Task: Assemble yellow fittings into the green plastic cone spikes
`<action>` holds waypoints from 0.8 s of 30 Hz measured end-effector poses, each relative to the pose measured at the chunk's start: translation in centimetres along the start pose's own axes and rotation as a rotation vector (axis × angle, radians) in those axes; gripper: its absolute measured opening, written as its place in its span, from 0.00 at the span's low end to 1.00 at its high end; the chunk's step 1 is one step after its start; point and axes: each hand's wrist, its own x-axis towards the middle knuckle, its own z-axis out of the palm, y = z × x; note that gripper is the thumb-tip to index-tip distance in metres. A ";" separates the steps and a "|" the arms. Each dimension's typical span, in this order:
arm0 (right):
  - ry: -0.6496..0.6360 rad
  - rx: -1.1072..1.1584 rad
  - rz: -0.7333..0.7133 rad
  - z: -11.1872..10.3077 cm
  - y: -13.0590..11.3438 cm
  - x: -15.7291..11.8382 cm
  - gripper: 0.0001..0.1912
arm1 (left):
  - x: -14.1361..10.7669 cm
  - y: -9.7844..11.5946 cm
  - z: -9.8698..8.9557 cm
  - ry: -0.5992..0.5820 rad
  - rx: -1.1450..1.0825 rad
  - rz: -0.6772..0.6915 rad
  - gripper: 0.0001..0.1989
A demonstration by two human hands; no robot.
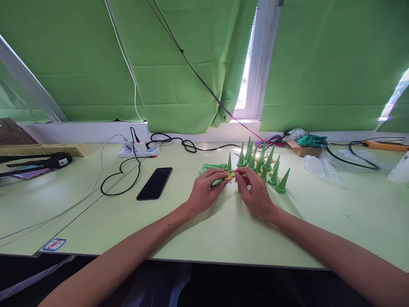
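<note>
My left hand point(206, 187) is closed on a small green plastic piece point(217, 182), with a small yellow part point(230, 175) at its right end. My right hand point(254, 189) pinches close to that yellow part; its fingertips almost meet those of the left, and what lies between them is too small to name. Just behind both hands stand several green pointed cones point(262, 155) on round bases, with small yellow pieces scattered among them. Green tubular pieces point(214, 166) lie on the table behind my left hand.
Left of my hands lies a black phone point(154, 183). Behind it are a white power strip point(139, 150) and loose cables point(190, 146). A small cardboard box point(303, 149) and clear plastic bags point(322, 168) sit at the right. The table's front edge point(243, 265) runs beneath my forearms.
</note>
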 end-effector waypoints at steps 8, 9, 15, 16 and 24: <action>0.005 0.002 -0.013 0.0 -0.1 0.0 0.05 | 0.0 0.1 0.1 -0.010 -0.016 -0.044 0.06; 0.007 0.002 -0.011 0.0 -0.1 0.0 0.05 | 0.0 0.0 0.1 -0.013 -0.014 -0.048 0.06; 0.025 -0.004 -0.004 -0.1 -0.3 0.1 0.05 | 0.0 0.0 0.0 -0.009 -0.007 -0.059 0.06; 0.027 -0.006 -0.002 -0.1 -0.3 0.1 0.05 | 0.0 0.0 0.0 -0.010 -0.006 -0.062 0.06; 0.036 -0.015 0.033 0.1 -0.1 0.1 0.04 | 0.0 0.1 0.0 -0.018 -0.006 -0.097 0.06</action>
